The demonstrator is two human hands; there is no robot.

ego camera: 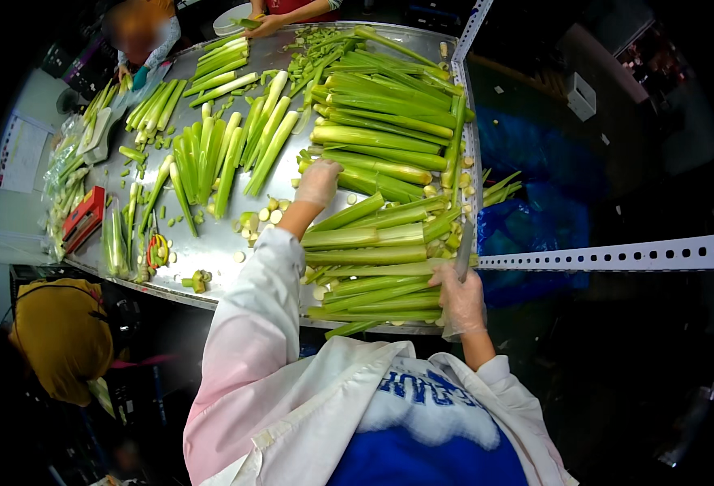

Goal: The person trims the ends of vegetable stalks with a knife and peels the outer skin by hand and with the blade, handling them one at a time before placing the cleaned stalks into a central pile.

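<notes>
My left hand, in a clear plastic glove, is at the left ends of a pile of thick green vegetable stalks. Its fingers are curled and touch the stalk ends; whether they grip one is hidden. My right hand, also gloved, holds a knife with the blade pointing away from me, by the table's right edge. Just left of the knife, a nearer pile of cut stalks lies crosswise. Pale round cut slices are scattered beside my left forearm.
The metal table also bears trimmed stalks, a red-and-black device, red-and-yellow-handled scissors and a bagged bundle. A perforated white post juts out at right. Co-workers' hands work at the far side.
</notes>
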